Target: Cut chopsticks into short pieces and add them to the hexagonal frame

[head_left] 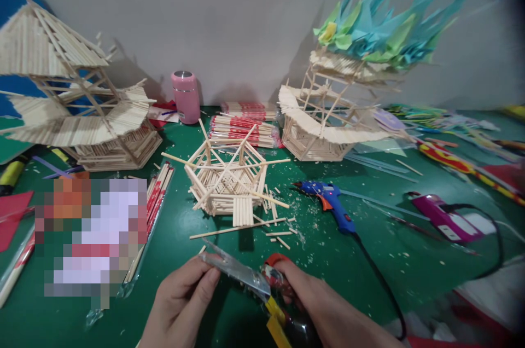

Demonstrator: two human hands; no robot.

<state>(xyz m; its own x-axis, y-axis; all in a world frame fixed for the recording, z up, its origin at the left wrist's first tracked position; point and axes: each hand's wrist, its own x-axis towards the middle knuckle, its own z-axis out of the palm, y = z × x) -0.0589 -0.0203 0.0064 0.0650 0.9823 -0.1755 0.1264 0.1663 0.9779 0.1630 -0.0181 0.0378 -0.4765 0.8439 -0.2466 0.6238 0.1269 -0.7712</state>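
Observation:
Low in the head view, my right hand (295, 288) grips a pair of scissors (244, 276) with red, yellow and black on its handles. The blades point left, slightly parted. My left hand (186, 296) is closed in a pinch beside the blade tips; what it pinches is too small and hidden to name. Beyond both hands stands a small six-sided frame of wooden sticks (225, 184), with longer sticks crossing over its top and a short slatted ramp (243, 211) at the front. Loose cut sticks (238, 228) lie in front of it and to its right.
A blue glue gun (324, 195) lies right, its cord running toward me. Stick pavilions (118, 129) (324, 143) stand left and right at the back. Between them are a pink flask (186, 97) and packs of sticks (245, 130). A magenta device (447, 219) lies far right.

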